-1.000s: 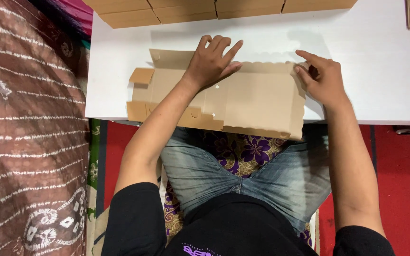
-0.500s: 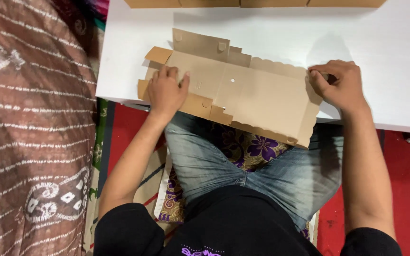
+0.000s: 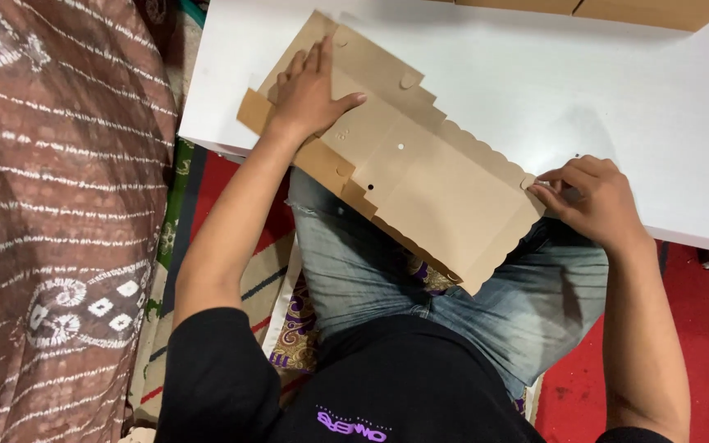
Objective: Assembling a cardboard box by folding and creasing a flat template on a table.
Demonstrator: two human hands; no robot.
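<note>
**Brown card blank held flat at the table's near edge**

Brown die-cut cardboard box blank (image 3: 420,176), matte and smooth, lies slantwise across the near edge of a white table (image 3: 617,90); its lower corner overhangs the person's lap. Its long right-hand edges are scalloped, its left side is stepped into small tabs, and a few punched holes dot the middle.

The left hand (image 3: 309,90) presses palm-down on the blank's upper-left part, fingers straight and close together, thumb spread to the side. The right hand (image 3: 592,201) rests at the blank's right corner, fingers curled and pinched on the scalloped rim; how much card they grip is hard to make out.

More brown cardboard pieces (image 3: 617,8) sit along the table's far side, cut off by the frame. A brown patterned cloth (image 3: 51,205) with white bands fills the left. Faded blue jeans (image 3: 453,287) and a red floor mat (image 3: 699,328) show below.
</note>
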